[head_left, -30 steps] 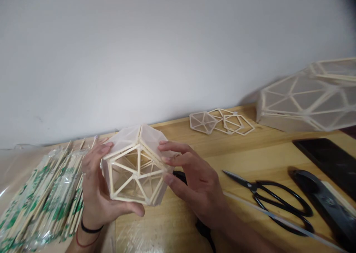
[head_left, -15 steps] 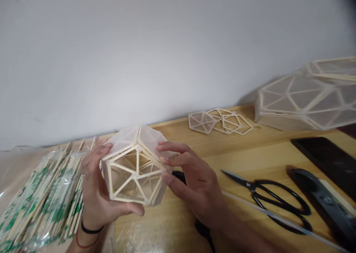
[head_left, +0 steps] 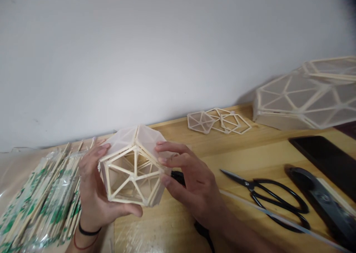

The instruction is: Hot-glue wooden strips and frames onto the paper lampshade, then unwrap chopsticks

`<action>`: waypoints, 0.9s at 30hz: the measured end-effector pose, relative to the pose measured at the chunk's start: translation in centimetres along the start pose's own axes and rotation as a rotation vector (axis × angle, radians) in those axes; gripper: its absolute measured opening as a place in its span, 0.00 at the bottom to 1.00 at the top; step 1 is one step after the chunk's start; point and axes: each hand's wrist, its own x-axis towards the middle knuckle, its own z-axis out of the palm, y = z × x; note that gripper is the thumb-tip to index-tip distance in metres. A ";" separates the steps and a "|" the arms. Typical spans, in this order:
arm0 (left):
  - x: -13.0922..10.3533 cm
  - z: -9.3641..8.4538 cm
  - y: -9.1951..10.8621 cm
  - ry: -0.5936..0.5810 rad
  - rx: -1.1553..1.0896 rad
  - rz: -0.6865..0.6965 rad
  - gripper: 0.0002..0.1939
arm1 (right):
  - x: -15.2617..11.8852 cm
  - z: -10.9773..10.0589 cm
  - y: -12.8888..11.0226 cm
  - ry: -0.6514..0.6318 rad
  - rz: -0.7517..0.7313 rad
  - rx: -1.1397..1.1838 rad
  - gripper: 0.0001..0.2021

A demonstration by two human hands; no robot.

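Note:
Between my two hands is a many-sided lantern-like frame [head_left: 135, 178] of thin wooden sticks, its upper faces covered in pale translucent sheet. One pentagonal face with spokes turns toward me, uncovered, and the inside shows through it. My left hand [head_left: 97, 186] wraps the left side, fingers behind and thumb below the lower edge. My right hand [head_left: 191, 179] grips the right side, fingertips on the covered face and thumb at the edge. A black tool [head_left: 178, 177], partly hidden behind my right hand, lies on the table with its cord below.
Wrapped chopsticks [head_left: 44, 201] lie at left. Flat pentagon frames [head_left: 219, 121] rest near the wall. A larger covered stick structure [head_left: 300, 97] stands at right. Black-handled scissors [head_left: 267, 197], a clear glue stick [head_left: 267, 212], a dark stapler-like tool [head_left: 319, 201] and a black phone-like slab [head_left: 325, 160] lie nearer.
The whole view has shifted slightly, with things appearing a little further left. Both hands keep the same hold on the frame; nothing has been let go.

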 end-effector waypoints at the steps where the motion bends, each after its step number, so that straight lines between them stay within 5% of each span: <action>1: 0.0 0.0 0.0 -0.003 -0.025 0.010 0.64 | 0.0 0.0 0.0 0.000 -0.005 -0.004 0.11; 27: 0.1 -0.3 -0.4 -0.003 -0.077 0.031 0.64 | -0.1 0.0 -0.1 0.000 0.028 0.001 0.13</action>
